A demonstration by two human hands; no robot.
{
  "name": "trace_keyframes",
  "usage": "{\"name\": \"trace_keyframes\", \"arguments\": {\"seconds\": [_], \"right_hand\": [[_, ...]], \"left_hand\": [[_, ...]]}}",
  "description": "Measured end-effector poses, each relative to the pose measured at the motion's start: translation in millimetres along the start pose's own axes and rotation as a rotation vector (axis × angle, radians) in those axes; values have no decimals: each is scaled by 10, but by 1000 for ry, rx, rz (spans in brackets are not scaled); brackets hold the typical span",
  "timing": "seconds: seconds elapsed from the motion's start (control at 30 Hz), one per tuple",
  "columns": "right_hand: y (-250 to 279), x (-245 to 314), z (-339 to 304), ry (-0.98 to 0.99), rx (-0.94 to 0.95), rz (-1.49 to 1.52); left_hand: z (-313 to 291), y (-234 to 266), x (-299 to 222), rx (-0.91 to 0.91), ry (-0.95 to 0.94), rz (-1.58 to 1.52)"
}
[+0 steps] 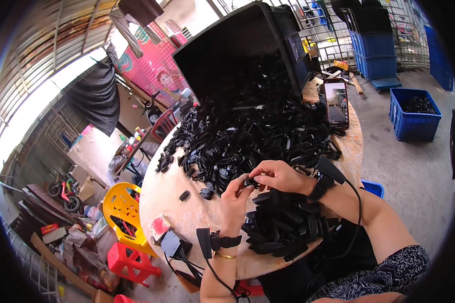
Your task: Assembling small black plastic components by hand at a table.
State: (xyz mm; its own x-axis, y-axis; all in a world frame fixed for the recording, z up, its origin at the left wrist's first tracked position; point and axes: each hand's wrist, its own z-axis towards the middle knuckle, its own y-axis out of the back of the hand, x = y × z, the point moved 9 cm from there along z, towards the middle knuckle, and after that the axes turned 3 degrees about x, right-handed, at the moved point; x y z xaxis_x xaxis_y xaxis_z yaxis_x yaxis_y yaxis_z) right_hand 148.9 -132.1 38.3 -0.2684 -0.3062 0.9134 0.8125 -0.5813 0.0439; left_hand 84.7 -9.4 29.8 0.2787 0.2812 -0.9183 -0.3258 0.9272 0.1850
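Over the round table, my left hand and my right hand meet with fingertips pinched round one small black plastic part. Its exact kind is too small to make out, and fingers cover some of it. Just beyond them spreads a big heap of similar black plastic parts, spilling from a tipped black crate. Closer to me, by my right forearm, lies a pile of longer black plastic pieces. A few loose parts rest left of my left hand.
A phone stands upright at the table's right edge. A small box with cables sits at the near left edge. Around the table are a yellow chair, a red stool and a blue crate holding dark parts.
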Motion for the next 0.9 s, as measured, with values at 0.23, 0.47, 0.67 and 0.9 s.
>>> {"name": "trace_keyframes", "arguments": {"seconds": [0.23,0.47,0.67,0.9], "right_hand": [[-17,-80,6,-89,11,53],[-9,316,-85,331,-197,-425],[-131,134,-24,39,81,-436],[-107,327,-76,219,11,-517]], "left_hand": [[-35,0,-27,-44,53,-194],[-48,-82,28,-78,96,-499],[-53,-48,-188,31,0,-426],[-13,-54,-75,114,32,-463]]}}
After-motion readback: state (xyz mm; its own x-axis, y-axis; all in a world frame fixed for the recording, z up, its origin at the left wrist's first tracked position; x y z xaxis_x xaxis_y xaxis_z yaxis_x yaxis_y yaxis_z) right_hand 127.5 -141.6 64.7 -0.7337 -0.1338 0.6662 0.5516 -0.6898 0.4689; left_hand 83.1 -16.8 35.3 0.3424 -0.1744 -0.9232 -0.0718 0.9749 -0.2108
